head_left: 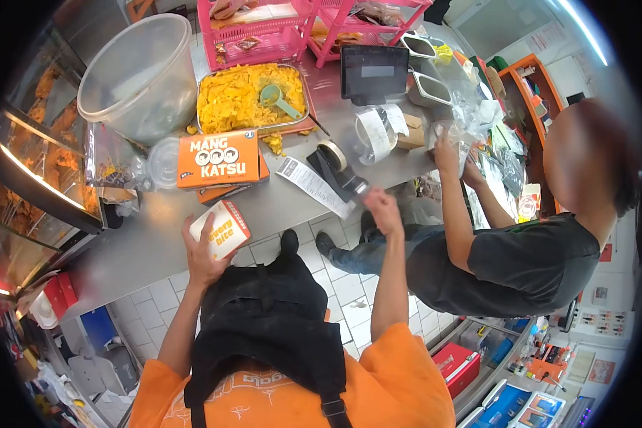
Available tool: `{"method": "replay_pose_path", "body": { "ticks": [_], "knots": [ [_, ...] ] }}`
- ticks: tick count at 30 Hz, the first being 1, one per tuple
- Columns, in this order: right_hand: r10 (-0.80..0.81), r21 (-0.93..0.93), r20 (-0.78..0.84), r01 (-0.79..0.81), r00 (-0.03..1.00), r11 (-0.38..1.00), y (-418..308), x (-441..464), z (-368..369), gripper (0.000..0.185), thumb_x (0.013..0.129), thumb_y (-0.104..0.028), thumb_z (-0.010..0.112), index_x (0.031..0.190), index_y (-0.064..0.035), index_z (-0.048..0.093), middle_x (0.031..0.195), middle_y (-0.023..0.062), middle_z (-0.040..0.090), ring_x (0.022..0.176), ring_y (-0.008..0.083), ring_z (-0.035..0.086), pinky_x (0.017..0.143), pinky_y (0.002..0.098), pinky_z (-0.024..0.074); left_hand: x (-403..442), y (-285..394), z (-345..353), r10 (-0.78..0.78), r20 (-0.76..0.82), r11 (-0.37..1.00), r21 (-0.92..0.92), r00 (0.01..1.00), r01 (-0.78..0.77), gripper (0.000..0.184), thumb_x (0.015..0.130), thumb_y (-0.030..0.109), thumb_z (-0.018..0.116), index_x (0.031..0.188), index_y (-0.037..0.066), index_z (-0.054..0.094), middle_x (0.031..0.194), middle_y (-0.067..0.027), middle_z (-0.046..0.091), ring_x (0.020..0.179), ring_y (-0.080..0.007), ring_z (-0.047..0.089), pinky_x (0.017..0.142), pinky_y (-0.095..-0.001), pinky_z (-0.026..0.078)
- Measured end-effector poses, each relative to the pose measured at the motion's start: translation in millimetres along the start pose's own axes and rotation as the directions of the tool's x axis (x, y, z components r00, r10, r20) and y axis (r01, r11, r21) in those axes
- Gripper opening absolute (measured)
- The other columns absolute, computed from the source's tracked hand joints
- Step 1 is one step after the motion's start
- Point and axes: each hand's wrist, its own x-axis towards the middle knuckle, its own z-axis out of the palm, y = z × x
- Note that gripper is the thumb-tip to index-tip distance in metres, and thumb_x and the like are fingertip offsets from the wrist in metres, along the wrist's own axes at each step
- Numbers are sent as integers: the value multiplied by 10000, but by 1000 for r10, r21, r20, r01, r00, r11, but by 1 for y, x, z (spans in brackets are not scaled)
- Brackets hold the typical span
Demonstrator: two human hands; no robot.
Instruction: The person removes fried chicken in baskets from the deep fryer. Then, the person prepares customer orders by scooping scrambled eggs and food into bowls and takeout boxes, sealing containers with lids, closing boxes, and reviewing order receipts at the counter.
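Note:
My left hand [204,253] grips a small white and orange box [223,230] with "every bite" printed on it, just in front of the counter's edge. My right hand [384,212] is closed around the end of a black tape dispenser [339,171], which carries a roll of tape [331,155] and lies over the counter. Left of the dispenser lies a printed paper receipt [312,187]. Orange boxes marked "MANG KATSU" [218,160] are stacked beyond my left hand.
Behind the boxes are a tray of yellow chips [251,96] with a green scoop and a large clear tub [137,71]. A tablet [373,73] stands further back. At right a co-worker [506,267] handles a clear bag. A lit food display [39,178] is at left.

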Motion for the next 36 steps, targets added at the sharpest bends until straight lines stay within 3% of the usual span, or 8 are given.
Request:
{"method": "replay_pose_path", "body": {
  "ticks": [2, 6, 10, 22, 29, 31, 33, 36],
  "knots": [
    [-241, -756, -76, 102, 968, 646, 9, -14, 10, 246, 872, -274, 737, 861, -28, 746, 841, 113, 617, 835, 201, 590, 789, 335, 486, -5, 6, 2, -15, -22, 1000, -16, 1000, 14, 890, 633, 310, 893, 1426, 191, 507, 1473, -291, 260, 1293, -475, 405, 1059, -482, 405],
    [-433, -976, -181, -107, 883, 190, 5, -41, 43, 202, 823, -222, 755, 794, -25, 724, 864, 169, 640, 852, 312, 589, 779, 394, 475, -4, 2, 7, 75, -35, 994, 77, 997, -72, 713, 664, 363, 865, 1323, 224, 631, 1412, -299, 381, 1279, -458, 437, 1050, -470, 412],
    [178, -526, 8, -147, 984, 837, 31, -71, 170, 311, 882, -341, 748, 810, -39, 748, 615, -29, 599, 557, 15, 464, 522, 215, 380, -7, 3, 21, 88, -159, 987, 147, 983, -64, 680, 645, 346, 845, 1295, 286, 653, 1298, -271, 469, 1171, -440, 497, 989, -475, 435],
    [312, -646, 257, -78, 915, 759, 110, -55, 255, 460, 757, -450, 817, 798, 4, 757, 627, 90, 685, 525, 131, 599, 544, 313, 488, -14, -7, -20, 20, 134, 977, -215, 991, 9, 782, 697, 518, 823, 1378, 219, 579, 1276, -213, 447, 1208, -389, 464, 1028, -441, 416],
    [-242, -603, 663, 696, 709, 390, 94, -67, 268, 384, 865, -436, 708, 875, -52, 698, 712, 124, 668, 641, 332, 660, 592, 407, 506, -22, 14, -40, -61, 350, 357, -867, 935, 347, 846, 818, 622, 651, 1438, 70, 495, 1330, -158, 462, 1262, -277, 448, 1082, -386, 339],
    [-273, -690, 545, 610, 792, 390, 96, -68, 244, 356, 897, -404, 680, 872, -49, 694, 719, 123, 676, 642, 320, 665, 598, 396, 508, 11, 30, -68, 39, 88, 579, -814, 995, 50, 868, 776, 620, 695, 1401, 40, 531, 1380, -194, 433, 1303, -307, 416, 1093, -399, 326],
    [-320, -789, 383, 487, 867, 375, 81, -60, 228, 333, 929, -372, 653, 869, -47, 690, 726, 123, 684, 644, 307, 669, 604, 385, 510, 66, 33, -96, 376, -132, 904, -164, 917, -395, 742, 707, 580, 761, 1286, 130, 656, 1389, -249, 409, 1309, -419, 388, 1098, -479, 319],
    [-238, -761, -132, 56, 962, 647, 30, -76, 205, 291, 972, -312, 607, 912, -40, 691, 741, 110, 703, 659, 237, 689, 620, 345, 516, 133, 31, -92, 415, 4, 904, -112, 910, -412, 614, 742, 491, 765, 1275, 202, 665, 1416, -225, 415, 1297, -416, 416, 1102, -509, 326]
  ]
}}
